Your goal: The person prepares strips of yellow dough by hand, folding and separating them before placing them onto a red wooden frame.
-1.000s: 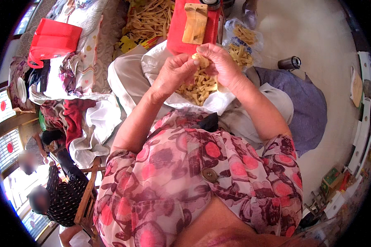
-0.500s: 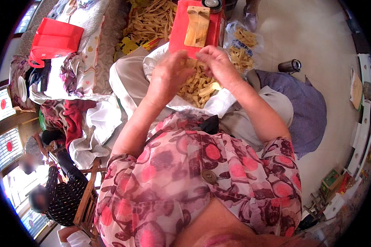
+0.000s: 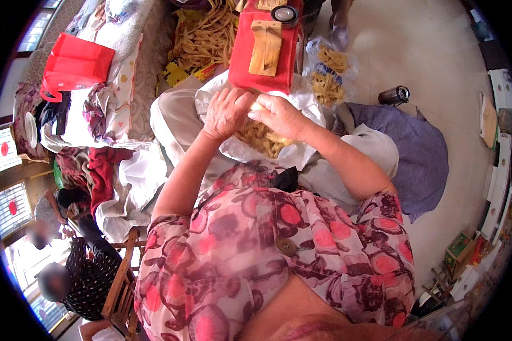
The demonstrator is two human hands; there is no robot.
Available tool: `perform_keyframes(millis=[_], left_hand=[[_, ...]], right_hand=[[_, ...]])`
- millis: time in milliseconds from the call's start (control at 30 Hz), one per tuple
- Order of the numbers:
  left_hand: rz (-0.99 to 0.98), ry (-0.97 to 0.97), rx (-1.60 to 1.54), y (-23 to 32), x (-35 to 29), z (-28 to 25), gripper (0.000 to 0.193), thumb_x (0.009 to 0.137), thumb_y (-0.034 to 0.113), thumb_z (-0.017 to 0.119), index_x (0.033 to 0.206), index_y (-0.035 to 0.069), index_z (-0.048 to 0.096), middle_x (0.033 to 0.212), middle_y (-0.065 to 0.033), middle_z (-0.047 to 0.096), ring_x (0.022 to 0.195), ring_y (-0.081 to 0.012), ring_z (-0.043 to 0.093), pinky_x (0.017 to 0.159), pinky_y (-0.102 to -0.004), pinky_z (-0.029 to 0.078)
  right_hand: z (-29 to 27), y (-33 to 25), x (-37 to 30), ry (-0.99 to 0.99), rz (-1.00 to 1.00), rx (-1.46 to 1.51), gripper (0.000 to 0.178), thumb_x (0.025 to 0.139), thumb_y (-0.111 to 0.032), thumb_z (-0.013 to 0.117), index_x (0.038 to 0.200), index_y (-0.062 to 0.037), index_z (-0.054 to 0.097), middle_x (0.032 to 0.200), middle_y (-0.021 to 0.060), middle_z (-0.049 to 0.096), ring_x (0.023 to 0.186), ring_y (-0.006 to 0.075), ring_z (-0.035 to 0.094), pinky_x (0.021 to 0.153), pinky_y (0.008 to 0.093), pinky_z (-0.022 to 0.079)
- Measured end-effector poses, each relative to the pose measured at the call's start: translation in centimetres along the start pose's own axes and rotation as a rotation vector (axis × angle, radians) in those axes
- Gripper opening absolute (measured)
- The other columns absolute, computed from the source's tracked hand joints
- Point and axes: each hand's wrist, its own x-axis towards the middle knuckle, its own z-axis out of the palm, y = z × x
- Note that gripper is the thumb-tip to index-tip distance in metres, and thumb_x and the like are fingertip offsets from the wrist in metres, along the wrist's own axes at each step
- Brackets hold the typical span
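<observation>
Both my hands are close together above a white bag point(image 3: 305, 154) in my lap, at the near edge of a red cloth-covered board point(image 3: 242, 57). Pale yellow strips point(image 3: 265, 140) lie in the bag. My right hand point(image 3: 280, 118) is closed, with a pale yellow piece point(image 3: 257, 107) between its thumb and fingers. My left hand point(image 3: 226, 113) is beside it, back up, its fingers pressed together and bent; what they hold is hidden. A curved wooden block point(image 3: 265, 48) rests on the red board beyond my hands, with a round dark lid-like thing point(image 3: 284, 15) behind it.
Long strips point(image 3: 207, 34) are heaped on yellow packaging to the far left. A clear plastic bag point(image 3: 331, 71) of strips lies right of the board. A dark flask point(image 3: 393, 95) lies on the floor. A red bag point(image 3: 78, 62) sits on the bed. Two people are at the left.
My hands have come together and my right fingers have closed around a pale piece. The red board and wooden block appear lower in the picture, as the view has shifted slightly.
</observation>
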Motion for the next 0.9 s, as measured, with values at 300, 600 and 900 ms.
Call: perform_keyframes(millis=[300, 600, 900], left_hand=[[0.015, 0.022, -0.030, -3.6, 1.9, 0.9, 0.018, 0.073, 0.014, 0.056, 0.090, 0.012, 0.052, 0.077, -0.0027, 0.059, 0.068, -0.0262, 0.058, 0.061, -0.0372, 0.046], [-0.637, -0.076, -1.569, -2.4, 5.4, -0.6, 0.021, 0.093, 0.019, 0.051, 0.109, 0.007, 0.053, 0.075, 0.0034, 0.050, 0.061, -0.0057, 0.046, 0.053, -0.0214, 0.042], [-0.690, -0.063, -1.200, -3.6, 8.2, 0.3, 0.019, 0.092, 0.026, 0.055, 0.099, 0.008, 0.057, 0.064, 0.0081, 0.040, 0.054, -0.0025, 0.036, 0.050, -0.0197, 0.035]], right_hand=[[-0.7, -2.2, 0.3, 0.121, 0.042, 0.120, 0.025, 0.086, -0.022, 0.055, 0.077, 0.0016, 0.054, 0.064, 0.0128, 0.055, 0.059, 0.0215, 0.053, 0.059, 0.0343, 0.043], [-5.4, -0.3, 3.1, 0.430, 0.080, 0.133, 0.021, 0.087, -0.022, 0.061, 0.083, -0.0011, 0.059, 0.061, -0.0016, 0.053, 0.055, 0.0044, 0.046, 0.049, 0.0212, 0.039], [-6.3, 0.6, 4.8, 0.498, 0.033, -0.037, 0.027, 0.085, -0.024, 0.060, 0.075, 0.0011, 0.057, 0.057, 0.0024, 0.049, 0.055, 0.0074, 0.043, 0.051, 0.0273, 0.038]])
